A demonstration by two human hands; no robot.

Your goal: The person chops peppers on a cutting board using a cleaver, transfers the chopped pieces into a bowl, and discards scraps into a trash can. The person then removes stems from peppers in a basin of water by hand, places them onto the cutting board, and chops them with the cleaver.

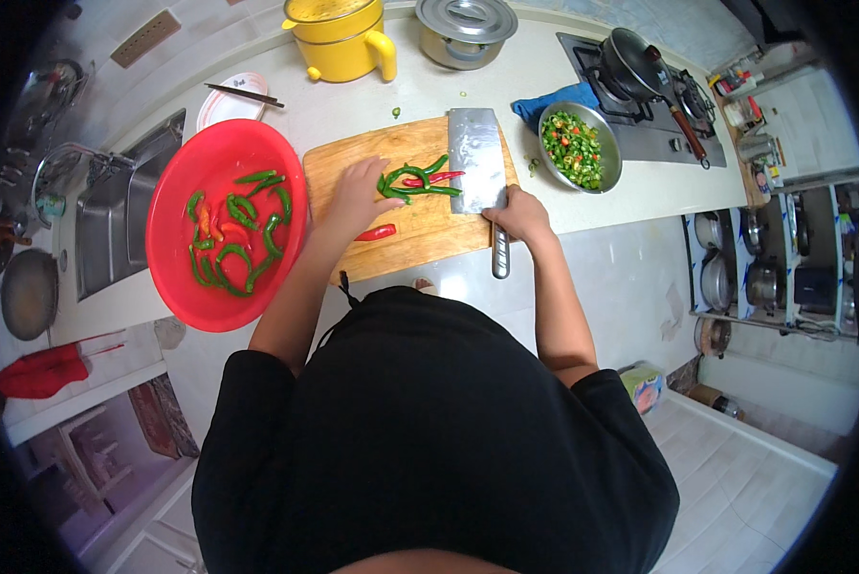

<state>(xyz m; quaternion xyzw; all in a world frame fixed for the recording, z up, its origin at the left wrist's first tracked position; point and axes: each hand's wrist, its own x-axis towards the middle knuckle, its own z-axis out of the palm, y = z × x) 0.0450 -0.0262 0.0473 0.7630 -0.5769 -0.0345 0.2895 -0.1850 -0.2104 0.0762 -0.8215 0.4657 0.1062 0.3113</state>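
Observation:
On a wooden cutting board (422, 229) lies a small bunch of green chili peppers (409, 179) with a red chili pepper (435, 178) among them. My left hand (361, 194) rests at the bunch's left end, fingers spread and touching it; whether it grips a pepper is unclear. Another red pepper (376, 232) lies just below that hand. My right hand (519, 214) is closed around the top of the handle of a cleaver (477, 158), whose broad blade lies flat over the board's right part, beside the pepper tips.
A red plastic basin (158, 215) with green and red peppers stands left. A metal bowl (609, 176) of chopped peppers sits right, by a blue cloth (558, 100) and gas stove (666, 136). Behind are a yellow electric pot (340, 46), a lidded steel pot (465, 43) and a plate (218, 107) with chopsticks.

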